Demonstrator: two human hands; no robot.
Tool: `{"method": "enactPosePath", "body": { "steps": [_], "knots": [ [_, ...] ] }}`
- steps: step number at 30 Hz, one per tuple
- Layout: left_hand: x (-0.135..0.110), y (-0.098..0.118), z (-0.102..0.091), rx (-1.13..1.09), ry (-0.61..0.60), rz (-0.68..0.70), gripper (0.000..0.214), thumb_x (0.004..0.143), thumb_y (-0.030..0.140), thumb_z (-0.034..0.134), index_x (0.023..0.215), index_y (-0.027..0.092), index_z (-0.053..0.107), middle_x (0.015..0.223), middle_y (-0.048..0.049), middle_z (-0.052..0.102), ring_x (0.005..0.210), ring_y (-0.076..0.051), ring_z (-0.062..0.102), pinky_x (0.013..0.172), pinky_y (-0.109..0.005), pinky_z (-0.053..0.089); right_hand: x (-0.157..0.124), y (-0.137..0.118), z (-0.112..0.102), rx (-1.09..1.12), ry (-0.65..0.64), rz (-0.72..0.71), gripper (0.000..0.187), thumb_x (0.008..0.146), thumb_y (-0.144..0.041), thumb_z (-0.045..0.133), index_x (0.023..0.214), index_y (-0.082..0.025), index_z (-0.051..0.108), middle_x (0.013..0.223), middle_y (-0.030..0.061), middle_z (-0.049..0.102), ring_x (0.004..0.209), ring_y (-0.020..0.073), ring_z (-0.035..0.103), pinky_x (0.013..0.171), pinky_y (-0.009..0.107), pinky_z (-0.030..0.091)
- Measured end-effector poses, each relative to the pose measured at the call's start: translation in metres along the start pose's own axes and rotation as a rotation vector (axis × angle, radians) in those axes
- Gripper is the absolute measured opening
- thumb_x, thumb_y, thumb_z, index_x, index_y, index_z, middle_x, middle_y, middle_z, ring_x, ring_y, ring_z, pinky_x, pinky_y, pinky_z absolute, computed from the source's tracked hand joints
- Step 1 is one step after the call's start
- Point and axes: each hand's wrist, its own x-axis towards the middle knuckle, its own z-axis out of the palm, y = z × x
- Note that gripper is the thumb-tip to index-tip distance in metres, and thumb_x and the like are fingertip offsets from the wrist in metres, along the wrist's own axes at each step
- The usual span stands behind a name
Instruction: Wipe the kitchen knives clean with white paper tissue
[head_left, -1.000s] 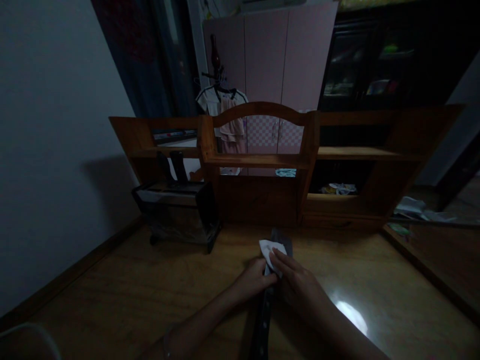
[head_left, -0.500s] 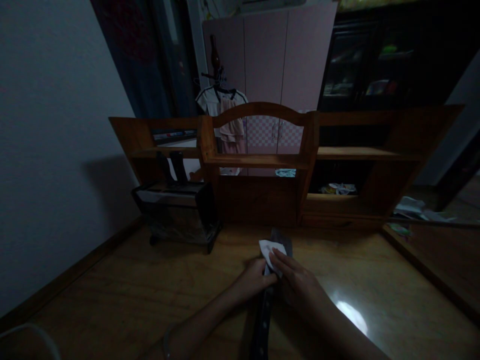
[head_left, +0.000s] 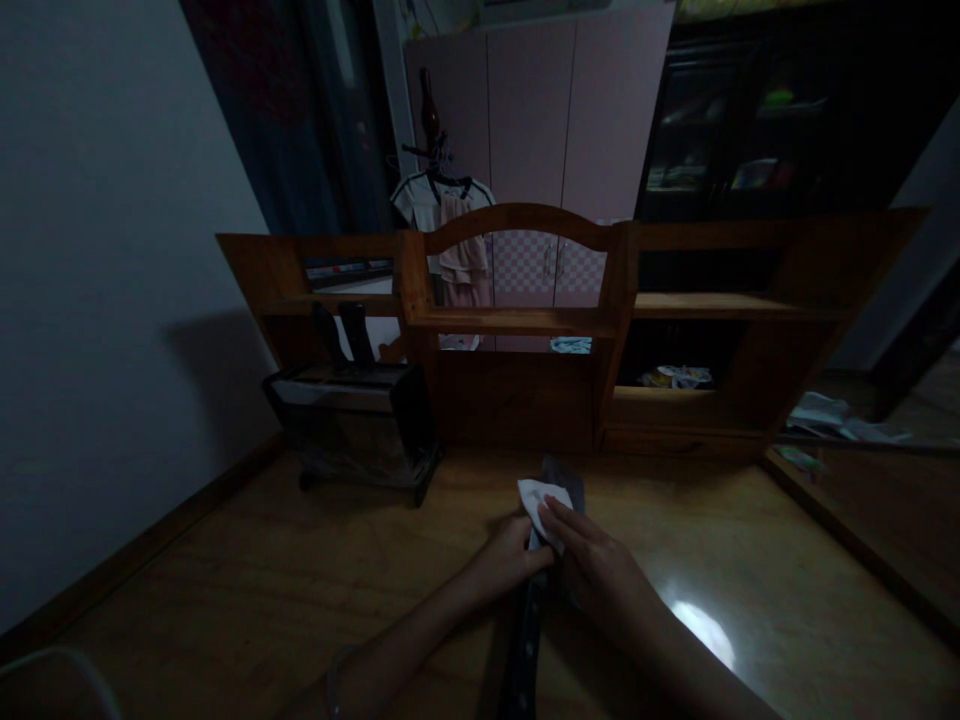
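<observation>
A kitchen knife with a black riveted handle (head_left: 526, 635) lies lengthwise in front of me, handle toward me. Its wide grey blade (head_left: 564, 478) shows beyond my fingers, partly covered. My left hand (head_left: 506, 555) is closed around the knife where handle and blade meet. A folded white tissue (head_left: 534, 494), perhaps a cloth, is pressed on the blade under the fingers of my right hand (head_left: 596, 555). The two hands are close together, and the right one hides part of the blade.
On the left of the wooden tabletop (head_left: 262, 580) stands a knife block (head_left: 349, 420) with two black handles sticking up. A wooden shelf unit (head_left: 517, 400) runs along the back edge. A white wall (head_left: 112, 300) borders the left side. A pale cable (head_left: 67, 655) curves at the lower left.
</observation>
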Motion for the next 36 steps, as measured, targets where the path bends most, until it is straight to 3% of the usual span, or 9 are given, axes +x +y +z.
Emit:
{"method": "enactPosePath", "body": {
  "steps": [7, 36],
  "knots": [
    [-0.0004, -0.0008, -0.0007, 0.019, 0.005, -0.003, 0.016, 0.072, 0.018, 0.057, 0.085, 0.011, 0.062, 0.078, -0.0015, 0.06, 0.072, -0.014, 0.053, 0.062, -0.02, 0.039, 0.0003, -0.0049, -0.0054, 0.012, -0.012, 0.009, 0.057, 0.086, -0.007, 0.039, 0.14, -0.026, 0.039, 0.143, 0.0082, 0.041, 0.127, 0.0234, 0.044, 0.102, 0.039, 0.043],
    [-0.0007, -0.0018, -0.0005, 0.018, 0.022, 0.012, 0.016, 0.069, 0.015, 0.055, 0.084, 0.01, 0.06, 0.076, -0.0003, 0.059, 0.069, -0.013, 0.053, 0.059, -0.02, 0.038, 0.0018, -0.0073, -0.0065, -0.028, -0.075, 0.031, 0.057, 0.085, -0.007, 0.038, 0.141, -0.019, 0.039, 0.145, 0.0113, 0.037, 0.128, 0.0235, 0.043, 0.103, 0.038, 0.042]
  ]
}}
